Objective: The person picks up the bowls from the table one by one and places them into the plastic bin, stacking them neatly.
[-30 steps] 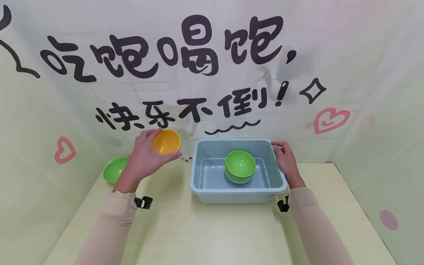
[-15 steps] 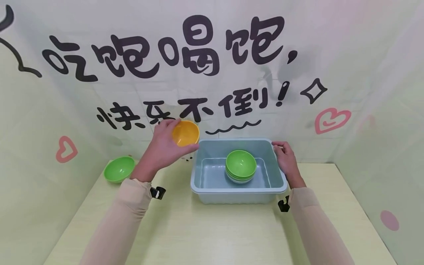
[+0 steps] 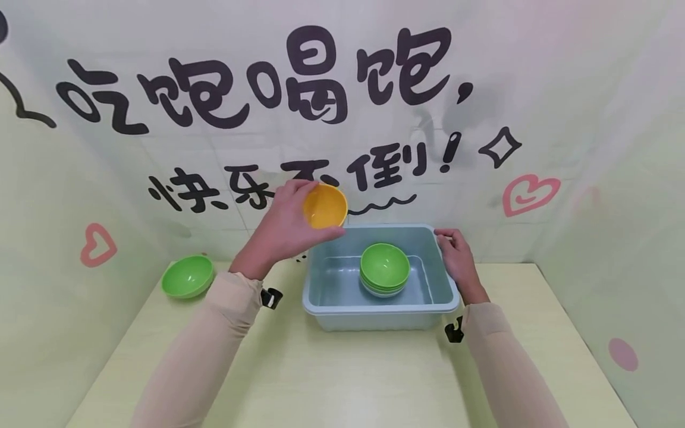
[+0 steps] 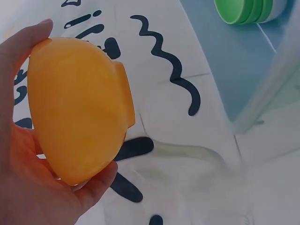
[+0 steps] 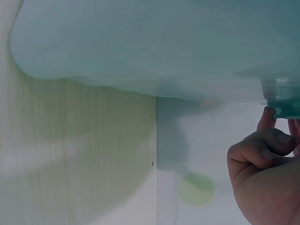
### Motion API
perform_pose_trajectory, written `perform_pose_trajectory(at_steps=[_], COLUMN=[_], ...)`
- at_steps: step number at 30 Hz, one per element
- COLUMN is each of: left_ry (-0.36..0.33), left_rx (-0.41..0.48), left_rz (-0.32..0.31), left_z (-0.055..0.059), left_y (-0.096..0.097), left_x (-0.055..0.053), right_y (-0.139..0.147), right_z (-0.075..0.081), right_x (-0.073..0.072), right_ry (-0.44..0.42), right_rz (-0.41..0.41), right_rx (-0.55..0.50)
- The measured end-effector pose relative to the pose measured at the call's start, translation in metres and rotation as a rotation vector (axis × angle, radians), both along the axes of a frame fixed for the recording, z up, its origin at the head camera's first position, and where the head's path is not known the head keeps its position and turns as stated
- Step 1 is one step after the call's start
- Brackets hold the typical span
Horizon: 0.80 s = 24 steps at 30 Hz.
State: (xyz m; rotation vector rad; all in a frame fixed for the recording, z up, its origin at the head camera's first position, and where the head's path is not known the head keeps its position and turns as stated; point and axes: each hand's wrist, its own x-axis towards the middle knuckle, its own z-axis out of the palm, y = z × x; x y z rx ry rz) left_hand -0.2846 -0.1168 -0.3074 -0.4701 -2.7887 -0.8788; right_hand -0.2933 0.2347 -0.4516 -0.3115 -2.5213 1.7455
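My left hand (image 3: 289, 223) grips an orange bowl (image 3: 325, 206) in the air above the far left corner of a pale blue tub (image 3: 321, 300). In the left wrist view the orange bowl (image 4: 79, 110) lies in my palm, held between thumb and fingers. A stack of green bowls (image 3: 385, 270) sits inside the tub, also seen as green bowls (image 4: 246, 10) at the top of the left wrist view. My right hand (image 3: 453, 255) holds the tub's right rim; in the right wrist view its fingers (image 5: 267, 147) curl under the tub's rim (image 5: 286, 110).
A single green bowl (image 3: 188, 276) lies on the pale wooden table (image 3: 342, 374) at the far left. Walls with black lettering and pink hearts close in the back and both sides.
My left hand has carried the orange bowl to the right and slightly up, from beside the tub to over its far left corner. The right hand has stayed on the rim.
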Motion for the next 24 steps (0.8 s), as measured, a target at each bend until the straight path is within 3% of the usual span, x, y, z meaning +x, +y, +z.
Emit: perform_pose_trajectory(at_steps=[8, 16, 24], left_ry=[0.035, 0.080, 0.064], left_rx=[-0.010, -0.021, 0.004], left_rz=[-0.043, -0.092, -0.143], left_z=[0.003, 0.005, -0.008], left_y=[0.029, 0.041, 0.055], left_x=[-0.008, -0.012, -0.018], right_y=[0.000, -0.002, 0.000], right_z=[0.001, 0.000, 0.000], right_x=[-0.001, -0.002, -0.002], right_ry=[-0.012, -0.022, -0.014], right_rz=[-0.008, -0.008, -0.019], right_rx=[-0.004, -0.012, -0.013])
